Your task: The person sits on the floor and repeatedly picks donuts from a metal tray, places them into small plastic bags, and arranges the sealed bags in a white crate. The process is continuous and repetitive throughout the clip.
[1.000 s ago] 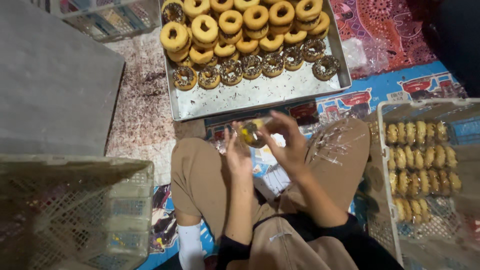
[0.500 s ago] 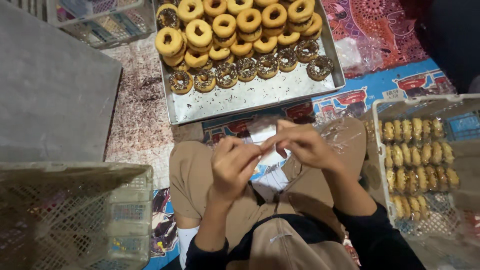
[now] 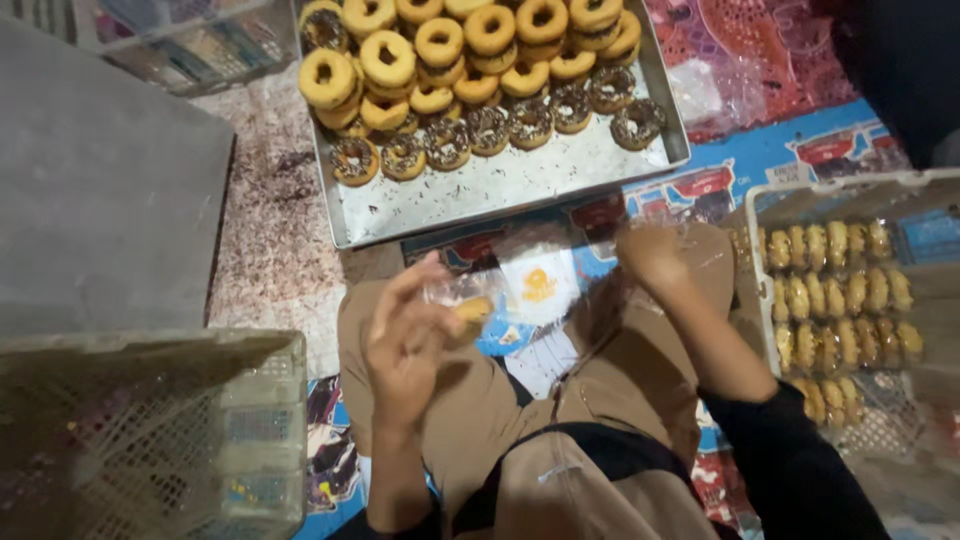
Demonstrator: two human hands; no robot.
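Observation:
I sit cross-legged on the floor. My left hand [image 3: 405,340] holds a doughnut in a clear plastic wrapper [image 3: 462,303] over my left knee. My right hand [image 3: 650,255] is blurred, out over my right knee, touching loose clear plastic [image 3: 600,300]; whether it grips it is unclear. Between my hands lies a small clear bag with a yellow-orange mark [image 3: 538,285]. Just beyond my knees a metal tray [image 3: 500,185] carries several ring doughnuts, plain yellow ones [image 3: 385,58] piled at the back and chocolate-sprinkled ones [image 3: 530,122] in front.
A white plastic crate [image 3: 770,200] at the right holds rows of wrapped doughnuts [image 3: 840,290]. Another mesh crate [image 3: 150,440] stands at the lower left, a grey slab [image 3: 100,200] behind it. A printed blue-and-red mat [image 3: 830,145] covers the floor; sprinkles litter the ground by the tray.
My hands were together at the centre on a doughnut and bag. They have drawn apart: the left came back toward me with the wrapped doughnut, the right swung out to the right.

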